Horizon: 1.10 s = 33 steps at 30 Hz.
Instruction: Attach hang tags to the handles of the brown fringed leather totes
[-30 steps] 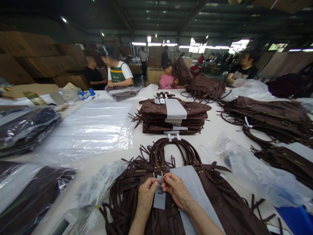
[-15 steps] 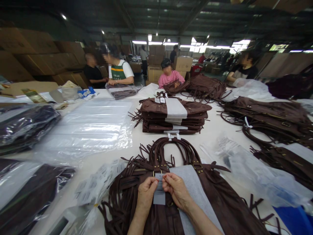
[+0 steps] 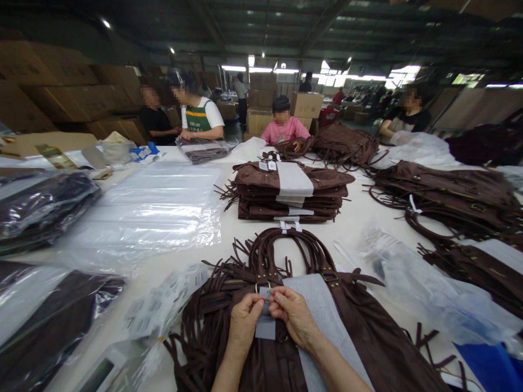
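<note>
**Both hands pinching hang tag at bag's ring**

We are seeing the left hand (image 3: 244,321) and right hand (image 3: 292,316) meeting over a brown fringed bag (image 3: 359,332) lying flat at the near edge of the tabletop (image 3: 359,218). Both sets of fingers are closed in a pinch on the top of a grey hang tag (image 3: 265,325), right below the small metal ring (image 3: 263,285) at the base of the bag's handles (image 3: 286,247). The tag is hanging down between the two hands, over the bag's front. A grey sheet (image 3: 322,316) is lying across the bag just right of the hands.

Versus the earlier frames: the hands are staying in nearly the same spot, and the tag is sitting a touch higher, closer to the ring. The grip is looking unchanged. Across the tabletop, the person in pink (image 3: 284,128) is now leaning down over a bag, where a second ago that person was holding it upright.

A stack of folded bags (image 3: 327,190) is sitting beyond the handles, with clear plastic bags (image 3: 155,212) to the left.
</note>
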Motion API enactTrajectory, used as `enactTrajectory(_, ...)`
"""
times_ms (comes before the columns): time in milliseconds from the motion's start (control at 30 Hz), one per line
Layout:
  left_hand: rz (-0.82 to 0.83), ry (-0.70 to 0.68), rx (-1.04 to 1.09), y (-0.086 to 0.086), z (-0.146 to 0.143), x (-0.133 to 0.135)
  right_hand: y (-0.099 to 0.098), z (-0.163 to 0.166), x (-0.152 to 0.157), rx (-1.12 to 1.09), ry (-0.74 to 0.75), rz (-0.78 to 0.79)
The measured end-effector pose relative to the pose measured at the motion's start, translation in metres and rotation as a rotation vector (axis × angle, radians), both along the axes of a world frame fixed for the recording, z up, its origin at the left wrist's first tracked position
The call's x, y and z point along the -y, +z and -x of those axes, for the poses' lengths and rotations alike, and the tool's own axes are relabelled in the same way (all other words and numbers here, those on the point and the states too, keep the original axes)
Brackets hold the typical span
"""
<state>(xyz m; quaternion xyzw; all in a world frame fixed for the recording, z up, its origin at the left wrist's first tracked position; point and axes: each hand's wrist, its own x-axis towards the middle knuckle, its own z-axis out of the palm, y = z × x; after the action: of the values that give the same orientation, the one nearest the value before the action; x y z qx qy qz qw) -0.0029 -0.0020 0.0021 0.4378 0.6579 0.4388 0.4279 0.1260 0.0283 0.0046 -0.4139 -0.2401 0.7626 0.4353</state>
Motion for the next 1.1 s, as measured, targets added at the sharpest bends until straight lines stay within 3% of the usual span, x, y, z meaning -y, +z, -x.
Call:
enactTrajectory(467,-0.027,-0.077,-0.010,-0.001,0.002,0.001,0.001,0.007,0.001,0.103,0.041,-0.064)
enactTrajectory(1100,-0.020,-0.081,-0.028,0.002,0.001,0.001,-0.005,0.012,0.003,0.329,0.134,-0.137)
